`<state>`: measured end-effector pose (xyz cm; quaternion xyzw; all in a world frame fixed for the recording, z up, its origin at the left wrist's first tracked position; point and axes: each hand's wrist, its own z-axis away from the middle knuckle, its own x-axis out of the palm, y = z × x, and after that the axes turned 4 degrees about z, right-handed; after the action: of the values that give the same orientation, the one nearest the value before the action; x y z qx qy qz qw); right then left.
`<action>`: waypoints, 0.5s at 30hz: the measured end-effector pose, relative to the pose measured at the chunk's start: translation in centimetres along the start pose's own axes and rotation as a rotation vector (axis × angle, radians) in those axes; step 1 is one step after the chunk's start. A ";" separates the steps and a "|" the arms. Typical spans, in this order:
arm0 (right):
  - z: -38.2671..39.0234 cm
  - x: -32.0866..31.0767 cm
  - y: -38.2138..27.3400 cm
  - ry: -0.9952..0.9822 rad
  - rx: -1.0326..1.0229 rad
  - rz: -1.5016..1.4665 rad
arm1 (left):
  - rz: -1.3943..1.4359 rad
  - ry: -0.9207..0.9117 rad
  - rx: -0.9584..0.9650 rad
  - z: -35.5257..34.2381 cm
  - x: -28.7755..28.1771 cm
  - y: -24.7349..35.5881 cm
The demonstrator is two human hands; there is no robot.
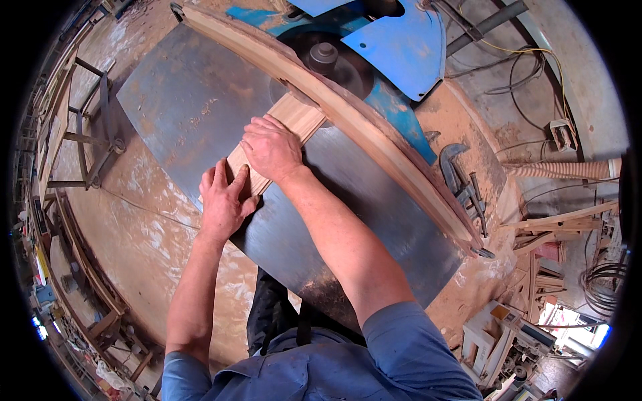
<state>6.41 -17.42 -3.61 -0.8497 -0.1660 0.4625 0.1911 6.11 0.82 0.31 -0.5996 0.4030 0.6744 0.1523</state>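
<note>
Dusty floor (144, 240) shows around a grey metal table (184, 83), with a blue cover (404, 50) beyond its wooden fence (374, 137). A pale board (295, 116) lies flat on the table, its far end at the fence. The left hand (224, 200) rests at the near end, fingers and thumb spread. The right hand (273, 148) lies across the middle, fingers bent; whether they pinch the board, I cannot tell.

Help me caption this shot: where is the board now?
In the head view, upper left of centre, the board lies on the table under the left hand and right hand, its far end at the fence.
</note>
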 end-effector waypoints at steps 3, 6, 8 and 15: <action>-0.2 0.2 0.0 -0.004 0.009 -0.017 | 0.012 0.001 -0.002 -0.2 -0.2 -0.1; -0.4 0.5 0.0 -0.003 0.004 -0.014 | 0.010 0.019 0.009 -0.3 -0.3 -0.3; -0.6 0.6 0.0 -0.006 0.000 -0.013 | -0.009 0.047 0.030 -0.4 -0.3 -0.4; -1.3 1.3 0.2 0.003 -0.004 -0.026 | -0.011 0.015 0.003 -0.8 -0.5 -1.0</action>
<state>8.15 -17.21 -4.01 -0.8485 -0.1777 0.4583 0.1957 7.50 1.02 0.46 -0.6065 0.4019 0.6685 0.1539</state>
